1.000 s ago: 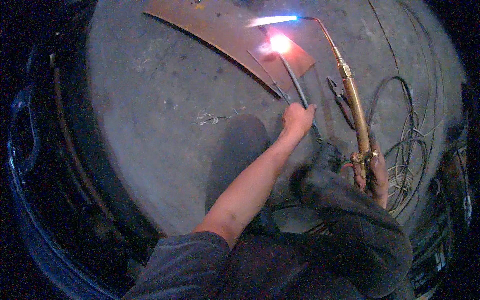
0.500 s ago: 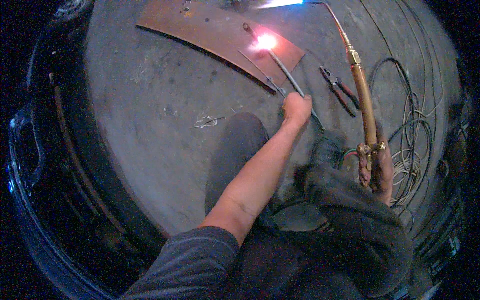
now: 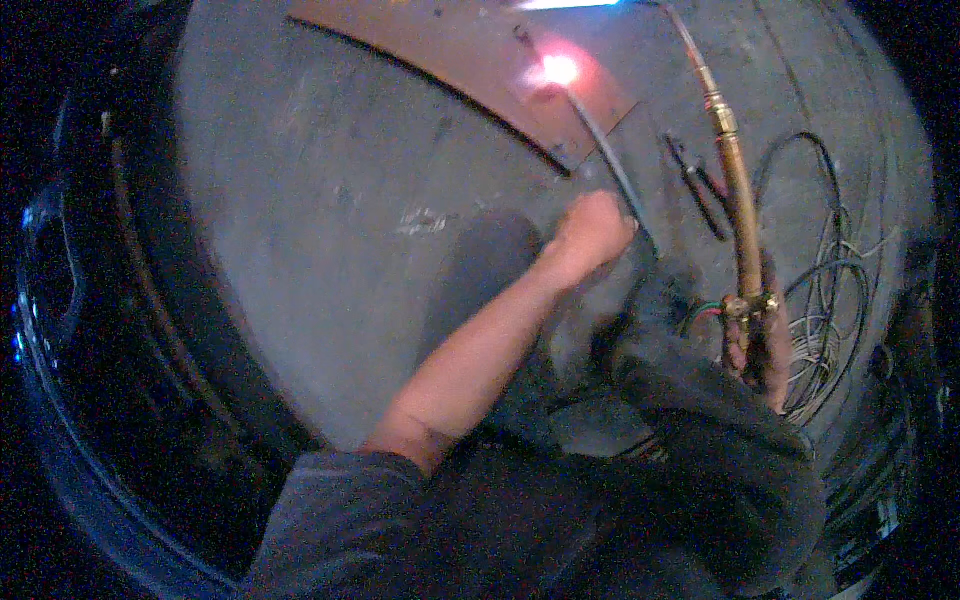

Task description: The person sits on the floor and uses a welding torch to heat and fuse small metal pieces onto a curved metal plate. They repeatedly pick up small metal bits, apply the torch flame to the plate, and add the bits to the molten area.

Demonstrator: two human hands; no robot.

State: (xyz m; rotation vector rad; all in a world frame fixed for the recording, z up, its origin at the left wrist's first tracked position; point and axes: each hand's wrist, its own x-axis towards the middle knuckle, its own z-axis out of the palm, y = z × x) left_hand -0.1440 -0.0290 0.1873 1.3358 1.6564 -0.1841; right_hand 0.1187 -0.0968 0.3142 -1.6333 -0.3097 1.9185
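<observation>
My left hand (image 3: 597, 228) is closed in a fist beside a grey metal rod (image 3: 608, 158), close to the rod's near end. What the fingers hold, if anything, is hidden and blurred. The rod's far end reaches a glowing red-white spot (image 3: 557, 70) on a rust-brown metal plate (image 3: 470, 75). At the right, my right hand (image 3: 770, 345) grips a brass gas torch (image 3: 738, 180) around its valve end. From the torch's bent tip a blue-white flame (image 3: 575, 4) streams leftward at the top edge of the view.
Pliers with dark and red handles (image 3: 697, 190) lie between the rod and the torch. Coiled hoses and wire (image 3: 815, 355) spread over the floor (image 3: 330, 270) at the right. Light scraps (image 3: 424, 220) lie left of my knee. A dark, curved metal body borders the left side.
My left fist has turned and shifted slightly down, and the rod now shows beside it. The thin rod near it no longer shows. The floor scene has shifted slightly right and up.
</observation>
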